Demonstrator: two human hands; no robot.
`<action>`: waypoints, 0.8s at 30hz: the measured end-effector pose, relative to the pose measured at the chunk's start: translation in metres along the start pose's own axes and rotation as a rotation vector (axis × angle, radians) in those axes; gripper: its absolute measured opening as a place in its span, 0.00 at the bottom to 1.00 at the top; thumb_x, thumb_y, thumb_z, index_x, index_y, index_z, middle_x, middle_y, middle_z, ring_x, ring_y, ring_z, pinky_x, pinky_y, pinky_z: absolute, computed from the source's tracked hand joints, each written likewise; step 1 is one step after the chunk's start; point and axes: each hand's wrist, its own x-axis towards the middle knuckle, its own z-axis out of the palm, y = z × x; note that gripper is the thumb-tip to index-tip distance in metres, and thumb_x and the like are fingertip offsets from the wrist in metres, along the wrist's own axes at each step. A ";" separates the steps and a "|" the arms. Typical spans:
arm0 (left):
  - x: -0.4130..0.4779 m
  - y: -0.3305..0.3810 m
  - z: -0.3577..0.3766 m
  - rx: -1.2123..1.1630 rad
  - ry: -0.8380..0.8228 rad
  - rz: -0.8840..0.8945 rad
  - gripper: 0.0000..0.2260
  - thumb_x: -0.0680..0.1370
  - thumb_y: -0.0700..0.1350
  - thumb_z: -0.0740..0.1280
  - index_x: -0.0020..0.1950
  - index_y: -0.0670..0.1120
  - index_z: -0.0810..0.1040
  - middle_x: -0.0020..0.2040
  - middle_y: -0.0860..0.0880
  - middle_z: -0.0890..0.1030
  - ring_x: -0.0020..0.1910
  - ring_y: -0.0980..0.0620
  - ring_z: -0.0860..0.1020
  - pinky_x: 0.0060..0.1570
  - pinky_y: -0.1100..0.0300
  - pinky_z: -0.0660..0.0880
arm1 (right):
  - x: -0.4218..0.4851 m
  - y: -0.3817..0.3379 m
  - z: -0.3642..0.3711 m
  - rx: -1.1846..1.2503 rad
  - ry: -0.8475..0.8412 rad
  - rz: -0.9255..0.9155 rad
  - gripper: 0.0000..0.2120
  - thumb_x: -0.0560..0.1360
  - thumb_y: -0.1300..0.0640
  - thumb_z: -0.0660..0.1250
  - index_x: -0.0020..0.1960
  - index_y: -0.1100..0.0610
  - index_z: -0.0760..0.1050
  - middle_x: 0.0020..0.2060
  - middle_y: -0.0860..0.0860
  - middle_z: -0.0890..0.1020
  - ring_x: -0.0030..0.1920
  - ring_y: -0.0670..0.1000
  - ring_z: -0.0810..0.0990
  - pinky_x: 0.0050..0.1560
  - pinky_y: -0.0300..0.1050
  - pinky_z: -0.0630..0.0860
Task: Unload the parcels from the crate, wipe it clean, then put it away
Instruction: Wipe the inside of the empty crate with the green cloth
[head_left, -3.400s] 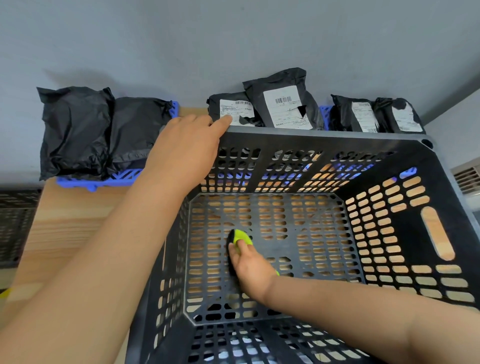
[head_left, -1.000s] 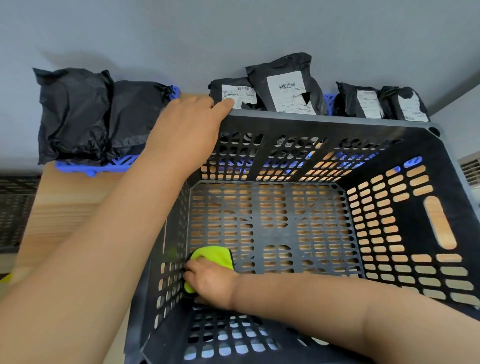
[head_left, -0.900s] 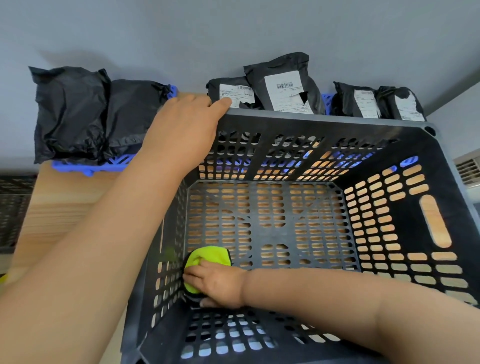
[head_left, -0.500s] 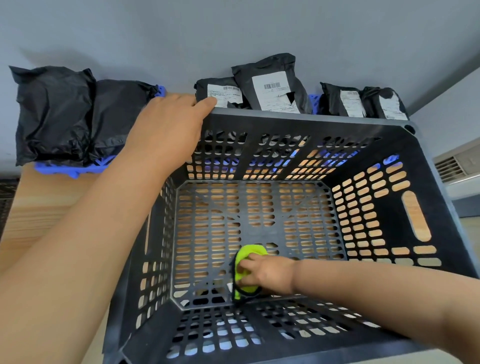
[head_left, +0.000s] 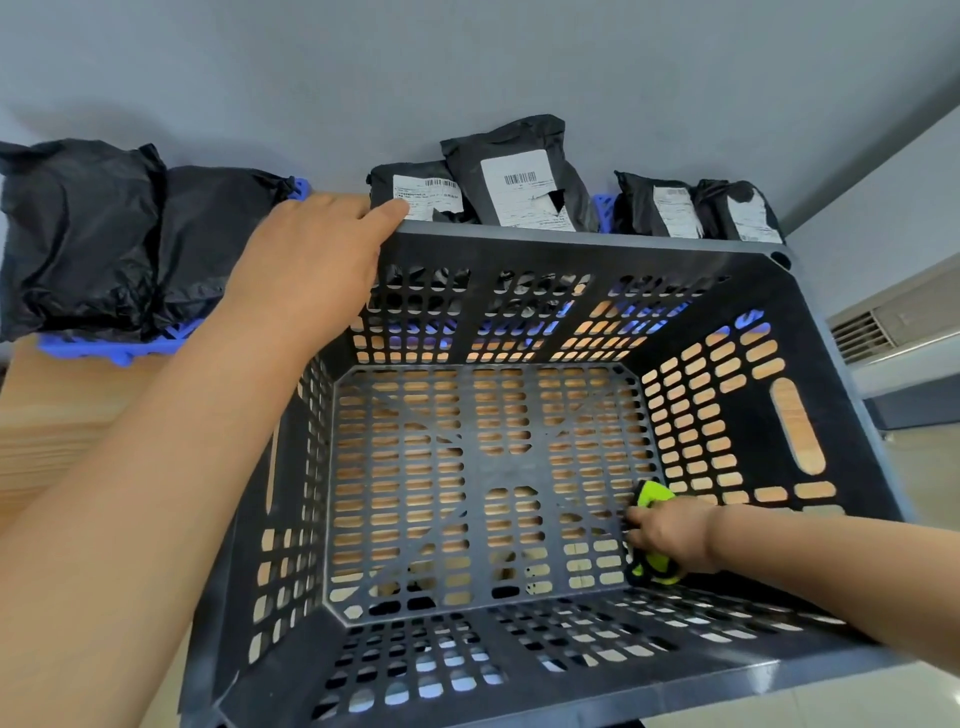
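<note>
Black plastic with lots of little holes makes up the big black plastic crate (head_left: 597, 254) on the light wooden table (head_left: 62, 415). Its near edge is cut off at 6 o'clock.

The right hand (head_left: 670, 530) hides most of the bright green cloth (head_left: 652, 496). Only a green tip and a dark edge peek out, so its shape is hard to tell. The fingers curl round the cloth and press it on the crate floor at 4 o'clock, right beside the side wall.

The left hand (head_left: 311, 260) holds the crate's rim at the 11 o'clock corner. One finger lies straight along the rim. The other fingers bend over the far side, out of sight.

At 12 o'clock, past the crate, crinkly black plastic parcels with white paper labels (head_left: 519, 176) lean on the grey wall (head_left: 467, 62). The crate hides their bottoms, and the writing is too small to read. At 10 o'clock two puffy black plastic bags (head_left: 78, 234) sit on a blue plastic tray (head_left: 119, 348), mostly covered. A pale slotted vent (head_left: 883, 327) shows at 3 o'clock.
</note>
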 end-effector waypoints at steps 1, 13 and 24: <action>0.000 0.000 0.000 0.000 0.000 -0.001 0.24 0.79 0.39 0.60 0.75 0.48 0.61 0.61 0.42 0.76 0.56 0.40 0.74 0.52 0.45 0.71 | 0.000 -0.001 -0.001 -0.018 -0.020 -0.002 0.26 0.75 0.63 0.65 0.71 0.55 0.64 0.73 0.57 0.60 0.59 0.60 0.75 0.55 0.53 0.77; 0.000 0.001 -0.001 -0.017 0.035 -0.002 0.22 0.79 0.39 0.58 0.74 0.48 0.63 0.58 0.41 0.78 0.53 0.41 0.75 0.49 0.47 0.71 | 0.036 -0.070 -0.053 0.378 0.094 -0.025 0.14 0.75 0.52 0.66 0.57 0.60 0.76 0.52 0.58 0.80 0.51 0.58 0.79 0.51 0.52 0.78; 0.000 0.001 -0.001 -0.025 0.025 -0.014 0.23 0.79 0.39 0.58 0.75 0.49 0.60 0.57 0.42 0.78 0.54 0.41 0.75 0.52 0.47 0.71 | 0.072 -0.167 -0.141 0.323 0.298 -0.308 0.18 0.76 0.49 0.66 0.56 0.64 0.77 0.48 0.61 0.80 0.48 0.60 0.77 0.46 0.52 0.77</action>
